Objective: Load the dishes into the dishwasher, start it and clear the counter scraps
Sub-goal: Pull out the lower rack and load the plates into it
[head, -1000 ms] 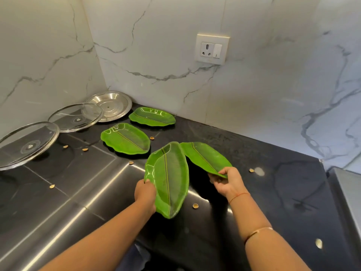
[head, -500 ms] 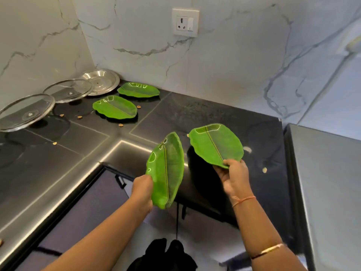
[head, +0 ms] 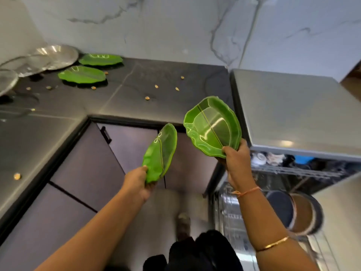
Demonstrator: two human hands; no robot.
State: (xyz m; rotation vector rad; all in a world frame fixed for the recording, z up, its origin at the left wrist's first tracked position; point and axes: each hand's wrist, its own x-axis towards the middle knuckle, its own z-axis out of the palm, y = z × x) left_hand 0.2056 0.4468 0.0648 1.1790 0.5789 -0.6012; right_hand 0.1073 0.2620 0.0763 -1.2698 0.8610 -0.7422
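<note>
left grip curled on left leaf plate | right grip curled on right leaf plate | we reckon both go upright in dishwasher rack

Grey cabinet fronts meet at a corner. A black handle sits near the cabinet's top, marble wall above it, pale floor at its foot.

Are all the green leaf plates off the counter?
No, a near leaf plate and a far leaf plate lie on the counter.
</note>
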